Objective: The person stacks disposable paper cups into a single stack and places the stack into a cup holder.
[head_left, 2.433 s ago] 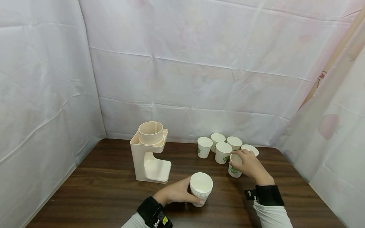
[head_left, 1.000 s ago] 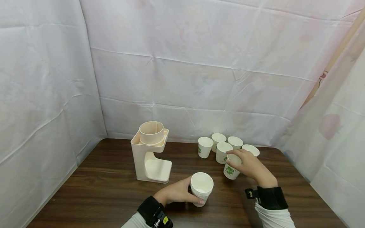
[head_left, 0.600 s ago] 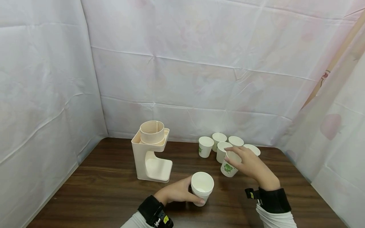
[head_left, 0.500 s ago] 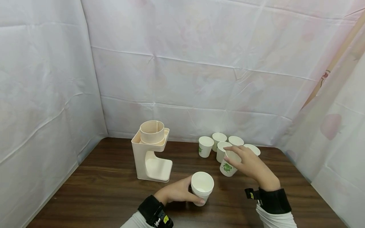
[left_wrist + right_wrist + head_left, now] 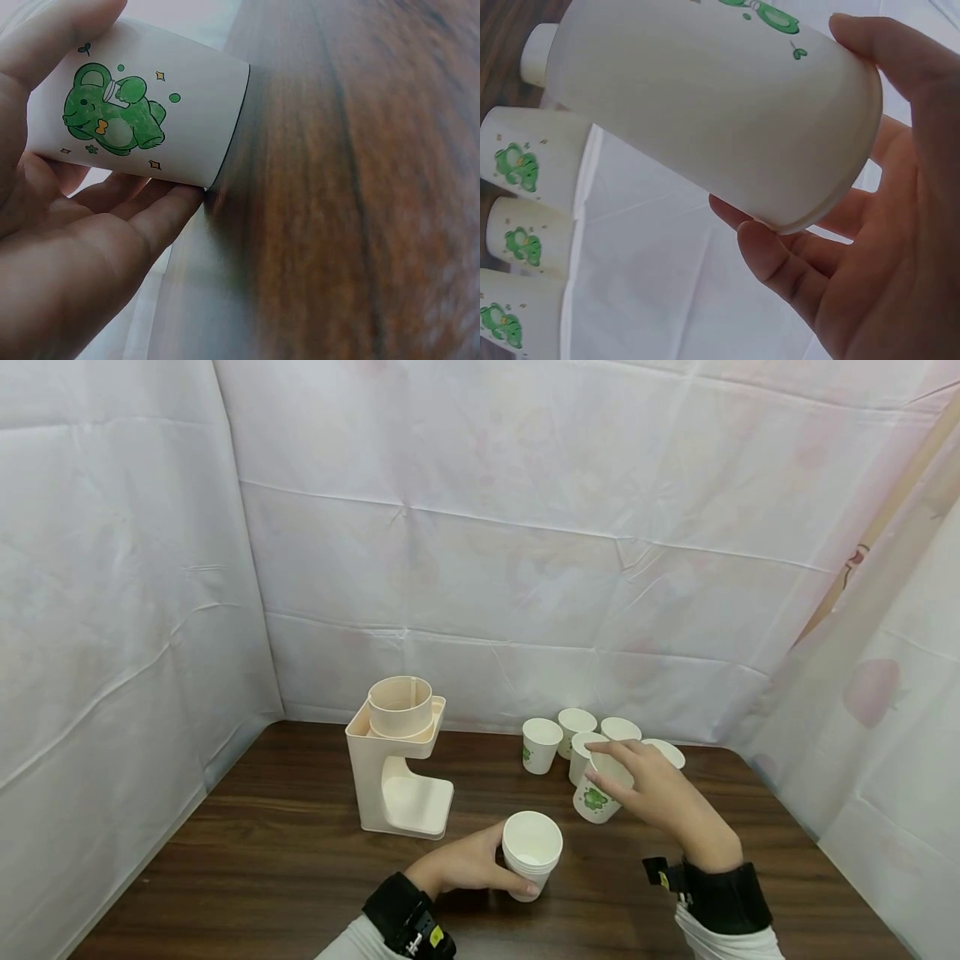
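Note:
My left hand [image 5: 476, 864] grips a short stack of white paper cups [image 5: 531, 852] near the front of the table. In the left wrist view a green bear print shows on the outer cup [image 5: 135, 105], its base right at the wood. My right hand [image 5: 652, 785] pinches a single paper cup [image 5: 597, 797] by its rim, tilted, its green print facing me. The right wrist view shows that cup [image 5: 720, 112] with thumb and fingers around its rim end. Behind it stand several more paper cups, among them one at the left [image 5: 541, 747] and one at the back [image 5: 577, 722].
A cream plastic stand [image 5: 367, 785] with a round holder [image 5: 400, 706] on top sits left of the cups. The dark wooden table [image 5: 255, 860] is bordered by white cloth [image 5: 480, 568] at the back and sides.
My right hand has lifted its cup off the table and shifted it left, tilting it so more of the print shows. The left hand keeps its hold on the stack.

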`<action>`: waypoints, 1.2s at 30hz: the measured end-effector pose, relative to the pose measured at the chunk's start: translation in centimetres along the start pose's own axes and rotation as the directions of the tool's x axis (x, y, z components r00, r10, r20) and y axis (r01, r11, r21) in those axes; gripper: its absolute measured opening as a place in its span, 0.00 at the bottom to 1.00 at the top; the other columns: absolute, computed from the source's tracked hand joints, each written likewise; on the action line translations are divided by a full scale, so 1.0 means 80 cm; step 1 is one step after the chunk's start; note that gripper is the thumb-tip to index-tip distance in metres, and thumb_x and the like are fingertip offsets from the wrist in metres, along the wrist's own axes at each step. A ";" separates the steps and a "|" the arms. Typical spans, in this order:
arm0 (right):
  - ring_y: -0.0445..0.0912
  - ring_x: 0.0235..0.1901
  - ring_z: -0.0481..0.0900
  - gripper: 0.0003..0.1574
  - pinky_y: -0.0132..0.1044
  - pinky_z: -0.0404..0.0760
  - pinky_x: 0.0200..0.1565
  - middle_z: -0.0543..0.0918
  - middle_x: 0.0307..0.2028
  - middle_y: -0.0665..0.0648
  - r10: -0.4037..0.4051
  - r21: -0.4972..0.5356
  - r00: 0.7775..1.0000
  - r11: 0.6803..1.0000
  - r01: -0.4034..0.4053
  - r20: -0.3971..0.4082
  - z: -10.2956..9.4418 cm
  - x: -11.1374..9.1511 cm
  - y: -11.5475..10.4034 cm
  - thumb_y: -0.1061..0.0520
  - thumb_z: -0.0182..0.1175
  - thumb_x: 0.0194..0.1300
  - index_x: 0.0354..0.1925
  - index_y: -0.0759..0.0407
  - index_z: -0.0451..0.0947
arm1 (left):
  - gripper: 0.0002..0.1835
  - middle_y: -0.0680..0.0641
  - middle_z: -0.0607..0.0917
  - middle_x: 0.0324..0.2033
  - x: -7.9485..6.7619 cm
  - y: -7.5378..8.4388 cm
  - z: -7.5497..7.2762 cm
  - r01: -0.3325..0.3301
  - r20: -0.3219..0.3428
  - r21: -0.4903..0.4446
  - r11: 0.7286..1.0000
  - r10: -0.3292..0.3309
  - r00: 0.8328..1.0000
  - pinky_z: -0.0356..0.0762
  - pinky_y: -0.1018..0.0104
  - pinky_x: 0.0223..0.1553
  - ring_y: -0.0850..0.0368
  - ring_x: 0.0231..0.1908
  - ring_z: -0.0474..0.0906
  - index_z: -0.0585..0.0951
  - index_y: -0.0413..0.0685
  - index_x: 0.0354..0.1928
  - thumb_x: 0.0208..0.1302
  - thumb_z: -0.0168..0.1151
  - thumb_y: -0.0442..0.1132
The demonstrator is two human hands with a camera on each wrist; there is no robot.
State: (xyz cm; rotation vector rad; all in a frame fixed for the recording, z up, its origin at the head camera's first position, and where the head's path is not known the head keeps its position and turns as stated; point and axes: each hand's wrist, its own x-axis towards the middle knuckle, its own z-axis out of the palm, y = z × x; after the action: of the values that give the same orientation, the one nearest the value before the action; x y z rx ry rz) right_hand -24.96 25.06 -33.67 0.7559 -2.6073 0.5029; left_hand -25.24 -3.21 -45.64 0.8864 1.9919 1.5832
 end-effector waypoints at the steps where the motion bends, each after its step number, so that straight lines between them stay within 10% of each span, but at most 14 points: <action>1: 0.62 0.57 0.76 0.24 0.60 0.72 0.57 0.81 0.55 0.63 -0.010 0.001 1.000 1.000 0.010 -0.008 -0.001 0.000 -0.002 0.47 0.63 0.71 0.60 0.54 0.79 | 0.42 0.59 0.80 0.54 0.000 0.000 0.000 0.000 0.002 0.000 1.000 0.000 1.000 0.55 0.51 0.66 0.62 0.58 0.72 0.67 0.60 0.69 0.54 0.79 0.39; 21: 0.50 0.59 0.74 0.29 0.51 0.73 0.56 0.78 0.59 0.51 -0.307 0.039 0.941 0.948 0.316 -0.142 -0.013 -0.001 -0.063 0.53 0.69 0.65 0.63 0.47 0.76 | 0.41 0.58 0.80 0.55 0.002 0.001 -0.003 -0.032 0.063 -0.004 0.999 0.032 0.997 0.60 0.53 0.64 0.60 0.57 0.74 0.65 0.61 0.70 0.57 0.76 0.39; 36: 0.48 0.59 0.74 0.29 0.50 0.77 0.54 0.77 0.60 0.50 -0.367 0.062 0.924 0.925 0.374 -0.107 0.004 0.001 -0.088 0.47 0.67 0.67 0.64 0.44 0.75 | 0.39 0.58 0.79 0.55 0.000 0.003 -0.005 -0.024 0.072 0.011 1.000 0.024 0.997 0.63 0.54 0.62 0.61 0.56 0.74 0.66 0.60 0.68 0.58 0.75 0.39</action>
State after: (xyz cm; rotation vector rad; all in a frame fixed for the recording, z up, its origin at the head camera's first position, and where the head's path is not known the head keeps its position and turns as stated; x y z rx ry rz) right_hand -21.14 19.33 -32.32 1.1918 -2.2902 0.5167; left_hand -25.47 -3.43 -45.34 0.9618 1.9497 1.5318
